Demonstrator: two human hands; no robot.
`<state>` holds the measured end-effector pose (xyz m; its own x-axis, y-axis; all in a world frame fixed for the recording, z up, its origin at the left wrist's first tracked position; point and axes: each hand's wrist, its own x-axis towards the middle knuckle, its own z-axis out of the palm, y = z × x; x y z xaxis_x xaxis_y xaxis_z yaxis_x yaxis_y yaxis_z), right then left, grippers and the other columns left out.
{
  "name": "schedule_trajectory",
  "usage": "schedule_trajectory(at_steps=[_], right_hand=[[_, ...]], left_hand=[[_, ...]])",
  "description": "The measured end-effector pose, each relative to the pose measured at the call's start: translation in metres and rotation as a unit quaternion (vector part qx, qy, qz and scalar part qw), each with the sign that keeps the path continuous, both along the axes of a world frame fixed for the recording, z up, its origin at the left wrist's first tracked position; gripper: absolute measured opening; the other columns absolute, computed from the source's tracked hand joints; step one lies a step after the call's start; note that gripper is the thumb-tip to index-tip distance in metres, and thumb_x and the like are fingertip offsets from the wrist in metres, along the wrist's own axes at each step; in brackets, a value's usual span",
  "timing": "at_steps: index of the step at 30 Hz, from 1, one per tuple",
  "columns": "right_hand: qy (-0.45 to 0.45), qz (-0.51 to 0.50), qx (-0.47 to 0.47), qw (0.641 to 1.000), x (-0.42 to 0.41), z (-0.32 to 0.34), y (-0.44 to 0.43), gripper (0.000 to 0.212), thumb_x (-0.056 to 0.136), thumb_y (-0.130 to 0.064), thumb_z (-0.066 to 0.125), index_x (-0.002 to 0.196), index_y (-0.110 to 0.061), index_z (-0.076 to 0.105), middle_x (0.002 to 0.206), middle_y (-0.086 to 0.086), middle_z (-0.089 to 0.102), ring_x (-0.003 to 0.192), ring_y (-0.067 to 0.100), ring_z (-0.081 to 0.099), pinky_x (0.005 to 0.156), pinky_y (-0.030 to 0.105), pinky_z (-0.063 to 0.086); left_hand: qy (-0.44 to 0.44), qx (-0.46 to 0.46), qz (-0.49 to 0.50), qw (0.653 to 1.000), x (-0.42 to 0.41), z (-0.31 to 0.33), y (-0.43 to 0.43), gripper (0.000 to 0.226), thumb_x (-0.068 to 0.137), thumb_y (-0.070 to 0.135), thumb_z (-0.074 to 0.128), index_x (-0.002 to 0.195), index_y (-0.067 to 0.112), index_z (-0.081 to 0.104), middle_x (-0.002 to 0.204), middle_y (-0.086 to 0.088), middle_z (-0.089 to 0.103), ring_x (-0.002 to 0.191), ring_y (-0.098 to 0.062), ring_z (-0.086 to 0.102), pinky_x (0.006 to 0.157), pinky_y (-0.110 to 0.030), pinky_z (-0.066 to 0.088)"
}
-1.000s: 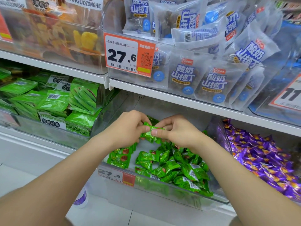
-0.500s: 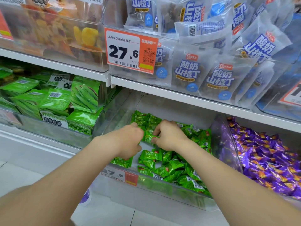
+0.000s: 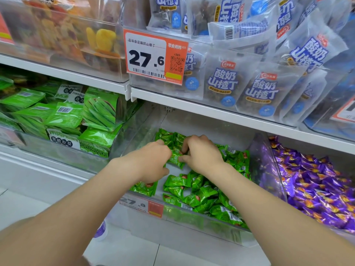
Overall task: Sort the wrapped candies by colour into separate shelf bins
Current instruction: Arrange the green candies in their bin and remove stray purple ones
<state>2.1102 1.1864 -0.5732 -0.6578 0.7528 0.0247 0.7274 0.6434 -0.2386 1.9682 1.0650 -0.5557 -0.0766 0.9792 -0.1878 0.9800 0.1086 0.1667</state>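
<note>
A clear shelf bin [image 3: 192,220] on the lower shelf holds several green wrapped candies [image 3: 199,191]. Both of my hands reach deep into it. My left hand [image 3: 153,160] and my right hand [image 3: 201,156] pinch the same green candy [image 3: 175,158] between their fingertips, low over the bin's bare floor near the back pile. To the right, a neighbouring clear bin [image 3: 269,169] is full of purple wrapped candies [image 3: 317,189].
Left of the candy bin stands a bin of green okra snack packs [image 3: 76,120]. The shelf above [image 3: 211,110] carries blue-and-white hawthorn packs [image 3: 259,87] and an orange 27.6 price tag [image 3: 153,56]. A smaller price tag [image 3: 142,205] sits on the candy bin's front.
Both hands have moved deeper and lower into the green candy bin, still holding the green candy between them. The view has come closer to the shelf.
</note>
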Motion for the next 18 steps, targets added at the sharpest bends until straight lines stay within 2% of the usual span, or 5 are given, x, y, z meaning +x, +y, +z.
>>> schedule_trajectory(at_steps=[5,10,12,15,18], right_hand=[[-0.002,0.018,0.015,1.0,-0.002,-0.005,-0.005,0.022,0.087,-0.038,0.08,0.103,-0.029,0.068,0.102,0.007,0.067,0.107,0.033,0.062,0.08,0.038,0.051],[0.003,0.022,0.033,0.999,-0.002,-0.004,-0.005,0.02,0.089,-0.033,0.077,0.107,-0.029,0.07,0.109,0.009,0.066,0.105,0.035,0.064,0.086,0.04,0.056],[0.0,0.024,0.028,0.999,-0.001,-0.004,-0.006,0.022,0.09,-0.033,0.077,0.11,-0.028,0.07,0.112,0.01,0.065,0.105,0.035,0.064,0.087,0.04,0.056],[0.011,0.019,0.018,1.0,0.001,-0.001,-0.003,0.02,0.087,-0.034,0.077,0.105,-0.028,0.069,0.107,0.007,0.066,0.104,0.033,0.064,0.085,0.04,0.056],[0.021,0.007,0.009,1.0,0.006,0.005,-0.002,0.013,0.085,-0.031,0.068,0.098,-0.03,0.065,0.102,0.004,0.066,0.104,0.031,0.061,0.082,0.038,0.054]], left_hand=[[0.017,0.03,-0.005,0.999,0.002,0.001,0.0,0.03,0.092,0.029,0.07,0.117,0.012,0.069,0.119,-0.008,0.057,0.115,-0.028,0.056,0.099,-0.042,0.049],[0.013,0.041,0.002,0.999,0.005,0.003,-0.001,0.025,0.089,0.031,0.073,0.108,0.014,0.072,0.105,-0.006,0.064,0.104,-0.027,0.061,0.089,-0.042,0.055],[0.011,0.037,0.004,0.999,0.007,0.003,-0.001,0.03,0.086,0.035,0.076,0.106,0.013,0.073,0.102,-0.005,0.066,0.101,-0.027,0.063,0.085,-0.042,0.056],[0.0,0.014,-0.006,1.0,0.01,0.002,-0.001,0.049,0.08,0.048,0.084,0.118,0.021,0.071,0.109,0.0,0.064,0.109,-0.025,0.059,0.088,-0.039,0.055],[0.044,-0.01,-0.042,0.998,0.017,0.001,0.0,0.06,0.079,0.056,0.083,0.132,0.034,0.065,0.111,0.002,0.05,0.118,-0.026,0.045,0.094,-0.039,0.044]])
